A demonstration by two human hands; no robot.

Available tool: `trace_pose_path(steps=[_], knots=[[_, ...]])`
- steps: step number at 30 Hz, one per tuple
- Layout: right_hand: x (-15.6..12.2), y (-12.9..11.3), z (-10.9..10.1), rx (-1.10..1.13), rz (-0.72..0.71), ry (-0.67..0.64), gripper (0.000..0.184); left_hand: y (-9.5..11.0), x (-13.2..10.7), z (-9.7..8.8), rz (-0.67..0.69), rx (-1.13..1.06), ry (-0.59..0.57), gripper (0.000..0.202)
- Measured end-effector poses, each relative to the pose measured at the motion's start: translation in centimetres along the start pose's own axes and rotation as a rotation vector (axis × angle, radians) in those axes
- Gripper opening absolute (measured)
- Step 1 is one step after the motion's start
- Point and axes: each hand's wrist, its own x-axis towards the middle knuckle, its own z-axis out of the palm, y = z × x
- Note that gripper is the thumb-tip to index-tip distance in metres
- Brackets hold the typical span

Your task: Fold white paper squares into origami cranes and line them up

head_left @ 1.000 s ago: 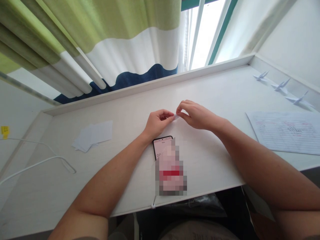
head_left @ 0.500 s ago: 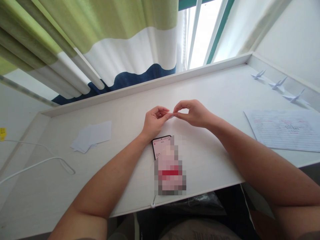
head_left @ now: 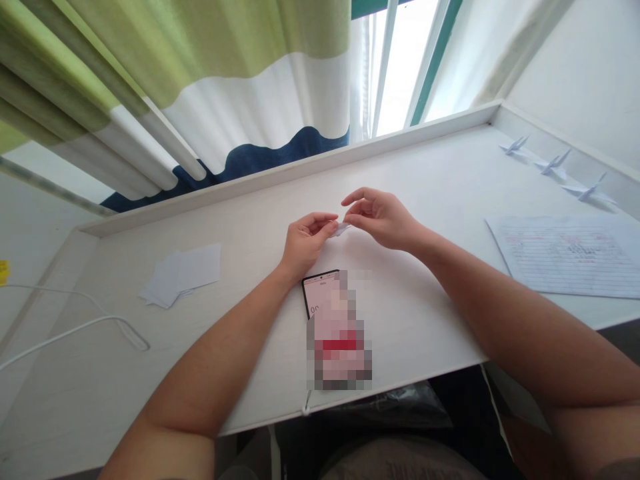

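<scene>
A small folded piece of white paper (head_left: pixel 342 229) is pinched between the thumb and fingers of my left hand (head_left: pixel 306 241), above the desk beyond the phone. Close on its right is my right hand (head_left: pixel 383 217). Its index finger is raised and its other fingertips are right beside the paper; whether they touch it I cannot make out. Much of the paper is hidden by my fingers. Below my left wrist lies a phone (head_left: pixel 313 293) with its screen lit, most of it blurred out.
Several loose white paper sheets (head_left: pixel 200 267) lie on the left, near a white cable (head_left: pixel 75 339). At right are three folded paper cranes (head_left: pixel 553 163) along the ledge and a lined, written sheet (head_left: pixel 560 257). A raised rim (head_left: pixel 300 168) borders the white desk (head_left: pixel 425 313).
My right hand's index finger has lifted and its pinch has opened. More of the folded paper shows in my left hand, which stays nearly in place. The view has shifted slightly.
</scene>
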Motion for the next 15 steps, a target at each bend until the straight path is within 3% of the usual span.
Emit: trace_pose_path(steps=[4,15], knots=[[0.27,-0.08,-0.32,0.017,-0.008,0.086,0.014,0.06,-0.02,-0.01,-0.020,-0.006,0.022,0.034],[-0.12,-0.22,0.12,-0.115,-0.102,0.015,0.015,-0.20,0.00,0.10,-0.015,-0.018,0.063,0.035]])
